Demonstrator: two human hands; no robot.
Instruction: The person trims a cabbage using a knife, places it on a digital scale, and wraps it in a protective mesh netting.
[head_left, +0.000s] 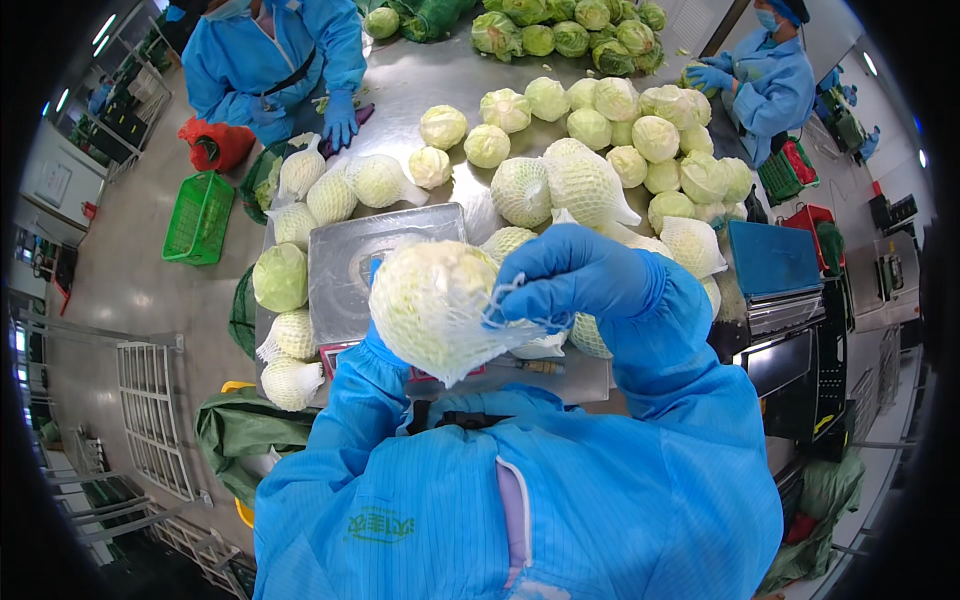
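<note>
A pale cabbage (427, 292) in a white foam net sleeve is held up in front of my chest. My left hand (374, 271), gloved in blue, supports it from behind and below; most of that hand is hidden by the cabbage. The fingers of my right hand (574, 274) pinch the gathered edge of the foam net (487, 341) at the cabbage's right side. Beneath the cabbage is a weighing scale with a metal pan (345, 262). Netted cabbages (521, 191) lie just beyond my right hand, and others (292, 382) line the table's left side.
Bare cabbages (615, 97) crowd the steel table (420, 79), with leafier ones (570, 37) at the back. Two co-workers (277, 67) (776, 82) stand across the table. A blue board (772, 255) is at right. On the floor at left stands a green crate (199, 217).
</note>
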